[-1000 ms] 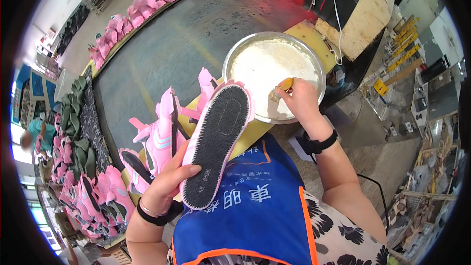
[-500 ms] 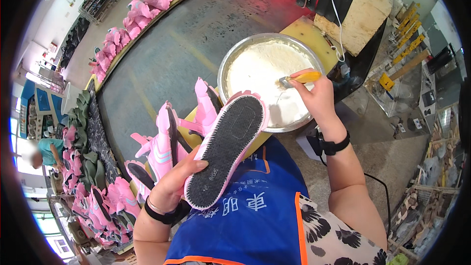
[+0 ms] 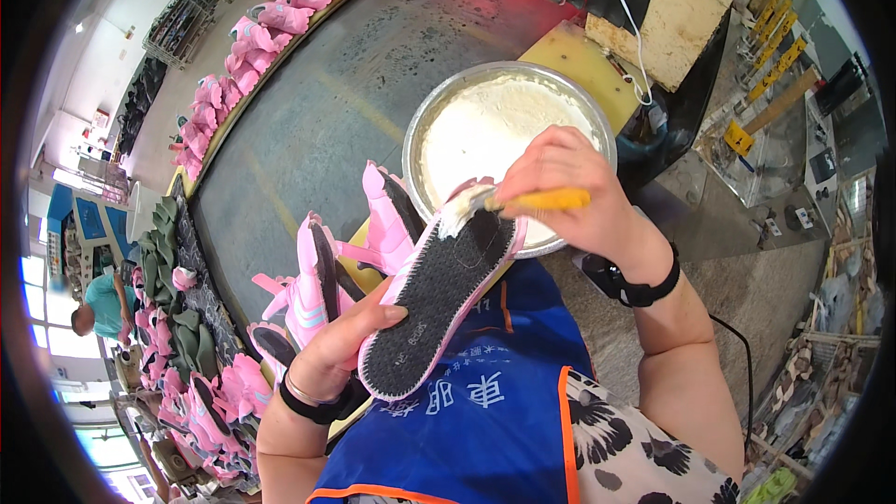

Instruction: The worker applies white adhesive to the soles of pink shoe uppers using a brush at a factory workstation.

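Observation:
My left hand point(image 3: 341, 341) grips the heel end of a pink shoe upper point(image 3: 434, 303), its black stitched underside turned up toward me. In my right hand point(image 3: 574, 191) is a brush point(image 3: 537, 201) with a yellow handle, and its bristles touch the toe end of that underside. White paste point(image 3: 457, 210) coats a patch there. Just beyond, a round metal basin point(image 3: 417, 145) holds a broad layer of the same creamy white paste. More pink shoe uppers point(image 3: 313, 285) stand left of my left hand.
A grey conveyor belt point(image 3: 327, 84) runs behind the basin, with pink uppers point(image 3: 247, 47) lined along its far edge. Piled uppers point(image 3: 201, 411) lie at left. Two people work at the far left and top. A yellow board point(image 3: 579, 65) supports the basin; a white cord point(image 3: 630, 19) hangs nearby.
My right hand has brought the brush from the basin to the toe end of the underside, leaving white paste there. The shoe upper has shifted slightly right.

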Available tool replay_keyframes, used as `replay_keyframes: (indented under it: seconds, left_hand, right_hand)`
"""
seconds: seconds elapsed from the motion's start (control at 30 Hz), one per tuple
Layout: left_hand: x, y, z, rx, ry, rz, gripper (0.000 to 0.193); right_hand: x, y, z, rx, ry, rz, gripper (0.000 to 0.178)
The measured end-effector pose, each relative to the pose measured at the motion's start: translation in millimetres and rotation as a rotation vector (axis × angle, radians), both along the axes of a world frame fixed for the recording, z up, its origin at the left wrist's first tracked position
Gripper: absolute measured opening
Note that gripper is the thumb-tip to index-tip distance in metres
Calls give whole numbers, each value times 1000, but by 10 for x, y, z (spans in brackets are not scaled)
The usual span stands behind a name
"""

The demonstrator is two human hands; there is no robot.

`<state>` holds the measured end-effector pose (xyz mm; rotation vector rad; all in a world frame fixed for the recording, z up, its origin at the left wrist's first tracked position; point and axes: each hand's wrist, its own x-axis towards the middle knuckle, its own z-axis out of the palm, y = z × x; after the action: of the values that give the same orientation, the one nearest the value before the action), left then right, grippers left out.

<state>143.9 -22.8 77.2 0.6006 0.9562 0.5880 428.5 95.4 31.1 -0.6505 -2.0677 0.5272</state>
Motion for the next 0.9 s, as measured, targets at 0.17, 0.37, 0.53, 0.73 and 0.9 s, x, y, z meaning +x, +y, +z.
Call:
replay_keyframes:
  seconds: [0.17, 0.37, 0.53, 0.73, 0.9]
  left_hand:
    - [-50, -51, -34, -17, -24, 67, 79]
    - [-86, -114, 4, -53, 8, 97, 83]
    - [-177, -153, -56, 0, 13, 61, 91]
    - [-189, -221, -184, 53, -63, 114, 93]
    - [-209, -267, -297, 90, -12, 150, 89]
  right_hand:
    - [56, 85, -115, -120, 6, -161, 13]
    - [-96, -53, -107, -77, 194, 41, 14]
    - [-119, 12, -134, -163, 182, -114, 14]
    - [-227, -154, -178, -313, 351, -277, 12]
    - [-351, -204, -191, -245, 282, -283, 14]
